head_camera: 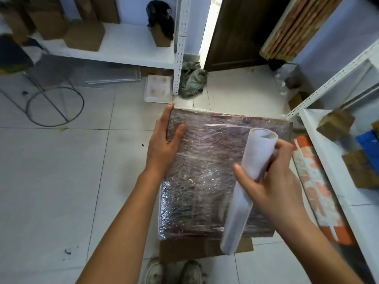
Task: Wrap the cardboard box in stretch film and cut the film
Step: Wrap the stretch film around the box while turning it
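**Item: film-covered box, held above the floor**

Cardboard box (207, 171): already under crinkled stretch film, held in front of me over the tiled floor (61, 181), above a flat cardboard sheet (184, 250) near my shoes (174, 271).

My left hand (164, 144): grips the box's far left edge, thumb on top, fingers (169, 110) curled over the edge.

My right hand (272, 177): fingers wrapped round the film roll (244, 187), which lies slanted across the box's right side, touching the film.

White shelving (332, 167): just right of the box.
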